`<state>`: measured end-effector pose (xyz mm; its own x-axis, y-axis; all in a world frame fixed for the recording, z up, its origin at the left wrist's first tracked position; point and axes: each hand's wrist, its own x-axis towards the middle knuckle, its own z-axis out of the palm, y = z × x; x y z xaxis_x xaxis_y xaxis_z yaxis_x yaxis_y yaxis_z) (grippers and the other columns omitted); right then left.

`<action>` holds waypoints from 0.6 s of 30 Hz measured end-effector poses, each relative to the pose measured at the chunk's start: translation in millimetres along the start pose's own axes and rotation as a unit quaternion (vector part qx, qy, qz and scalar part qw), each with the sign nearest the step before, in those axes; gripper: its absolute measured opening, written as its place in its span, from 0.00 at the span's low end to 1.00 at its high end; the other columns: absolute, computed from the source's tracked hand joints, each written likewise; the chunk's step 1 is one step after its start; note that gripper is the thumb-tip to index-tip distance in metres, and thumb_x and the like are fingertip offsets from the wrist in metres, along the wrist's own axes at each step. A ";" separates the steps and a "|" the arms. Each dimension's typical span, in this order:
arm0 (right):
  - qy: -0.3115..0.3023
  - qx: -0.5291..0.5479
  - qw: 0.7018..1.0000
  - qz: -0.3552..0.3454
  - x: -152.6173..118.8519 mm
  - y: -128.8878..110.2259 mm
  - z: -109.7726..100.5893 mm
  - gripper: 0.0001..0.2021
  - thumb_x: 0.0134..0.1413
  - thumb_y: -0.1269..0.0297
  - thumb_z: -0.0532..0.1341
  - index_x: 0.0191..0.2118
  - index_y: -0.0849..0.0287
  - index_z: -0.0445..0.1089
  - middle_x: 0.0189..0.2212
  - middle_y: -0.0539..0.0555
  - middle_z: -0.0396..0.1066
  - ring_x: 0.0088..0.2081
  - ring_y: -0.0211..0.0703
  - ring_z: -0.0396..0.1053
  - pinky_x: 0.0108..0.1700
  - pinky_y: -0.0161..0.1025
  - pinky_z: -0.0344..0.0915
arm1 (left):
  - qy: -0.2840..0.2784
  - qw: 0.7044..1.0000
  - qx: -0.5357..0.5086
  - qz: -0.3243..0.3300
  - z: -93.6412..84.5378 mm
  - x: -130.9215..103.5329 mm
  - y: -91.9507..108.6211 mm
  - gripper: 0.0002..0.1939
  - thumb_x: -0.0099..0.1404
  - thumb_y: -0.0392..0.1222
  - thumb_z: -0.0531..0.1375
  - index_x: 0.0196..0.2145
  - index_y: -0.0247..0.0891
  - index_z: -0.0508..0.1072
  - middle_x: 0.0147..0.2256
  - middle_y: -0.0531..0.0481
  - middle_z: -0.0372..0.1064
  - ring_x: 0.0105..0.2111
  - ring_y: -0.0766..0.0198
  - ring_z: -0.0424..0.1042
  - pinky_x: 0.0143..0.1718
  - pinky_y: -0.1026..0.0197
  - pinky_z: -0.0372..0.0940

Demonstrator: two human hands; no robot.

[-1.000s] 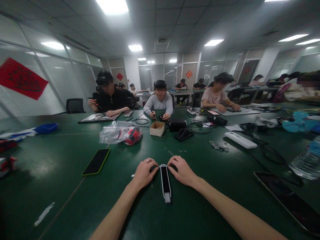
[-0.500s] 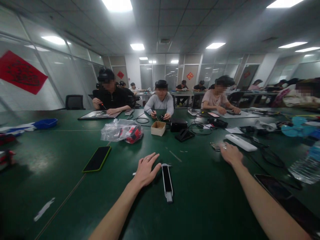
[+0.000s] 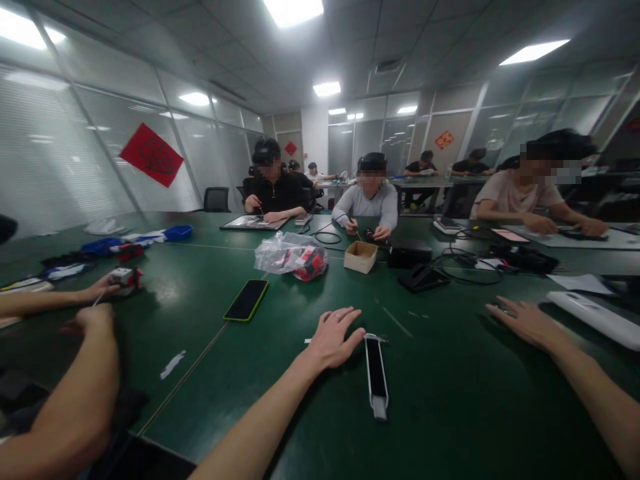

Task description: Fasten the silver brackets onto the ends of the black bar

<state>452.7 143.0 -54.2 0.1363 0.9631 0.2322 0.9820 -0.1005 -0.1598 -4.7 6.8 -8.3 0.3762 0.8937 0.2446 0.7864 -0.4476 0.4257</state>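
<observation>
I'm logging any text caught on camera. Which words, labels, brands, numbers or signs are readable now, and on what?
None can be read for certain.
Large red poster on the left glass wall: dark markings, too blurred to read.
Red-and-gold diamond sign at the back: too small to read.
Small red diamond sign at the back: too small.
Narrow dark-faced device by the left hand: no readable text.

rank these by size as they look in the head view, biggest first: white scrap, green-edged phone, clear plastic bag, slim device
1. clear plastic bag
2. green-edged phone and slim device: too close to rank, the device being nearer the camera
3. white scrap
</observation>
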 end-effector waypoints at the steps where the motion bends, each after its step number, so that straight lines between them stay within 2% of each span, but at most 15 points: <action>1: -0.072 0.001 0.997 -0.018 -2.3 -4.4 -1.6 0.30 0.57 0.46 0.48 0.54 0.65 0.66 0.52 0.76 0.61 0.52 0.56 0.64 0.49 0.50 0.57 | 0.001 1.000 -0.001 -0.002 -0.3 0.5 0.3 0.25 0.69 0.55 0.43 0.59 0.45 0.56 0.59 0.47 0.55 0.59 0.59 0.53 0.59 0.49 0.46; 3: -0.112 -0.006 0.994 -0.017 -10.7 -16.5 -5.3 0.29 0.58 0.50 0.48 0.60 0.63 0.57 0.59 0.72 0.54 0.58 0.55 0.56 0.55 0.48 0.53 | -0.001 1.000 -0.002 -0.003 -0.1 1.5 0.3 0.25 0.69 0.55 0.43 0.59 0.45 0.57 0.59 0.47 0.56 0.59 0.59 0.53 0.59 0.49 0.46; 5: -0.115 -0.016 0.993 -0.023 -22.7 -32.2 -8.3 0.28 0.59 0.53 0.47 0.61 0.61 0.55 0.61 0.68 0.50 0.61 0.54 0.50 0.59 0.48 0.50 | -0.003 1.000 -0.001 0.002 1.1 2.4 -0.8 0.25 0.68 0.55 0.44 0.59 0.45 0.57 0.59 0.47 0.56 0.59 0.59 0.53 0.59 0.49 0.46; 11: -0.113 0.004 0.992 -0.056 -71.2 -86.3 -15.8 0.30 0.60 0.52 0.43 0.62 0.65 0.52 0.64 0.61 0.46 0.64 0.52 0.44 0.60 0.51 0.51 | 0.011 1.000 0.016 0.008 6.1 4.1 -5.2 0.24 0.69 0.54 0.44 0.58 0.43 0.58 0.58 0.47 0.58 0.59 0.60 0.54 0.59 0.50 0.46; 13: -0.120 0.028 0.990 -0.074 -90.0 -102.9 -19.2 0.30 0.60 0.50 0.43 0.63 0.63 0.50 0.64 0.59 0.45 0.64 0.51 0.43 0.59 0.52 0.51 | 0.013 1.000 0.019 0.011 6.8 4.2 -6.1 0.24 0.69 0.54 0.44 0.57 0.42 0.59 0.58 0.46 0.58 0.58 0.59 0.54 0.59 0.50 0.46; 18: -0.142 0.109 0.977 -0.118 -136.4 -145.5 -31.8 0.33 0.58 0.44 0.45 0.64 0.58 0.48 0.65 0.58 0.43 0.63 0.55 0.44 0.59 0.58 0.51 | 0.015 1.000 0.021 0.012 7.5 4.0 -7.0 0.25 0.68 0.55 0.44 0.57 0.42 0.59 0.57 0.46 0.59 0.58 0.59 0.55 0.59 0.50 0.46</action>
<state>295.4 18.3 -32.1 -0.1626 0.9866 0.0158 0.9263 0.1582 -0.3421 -5.0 13.8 -16.9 0.3812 0.8812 0.2797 0.7977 -0.4664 0.3823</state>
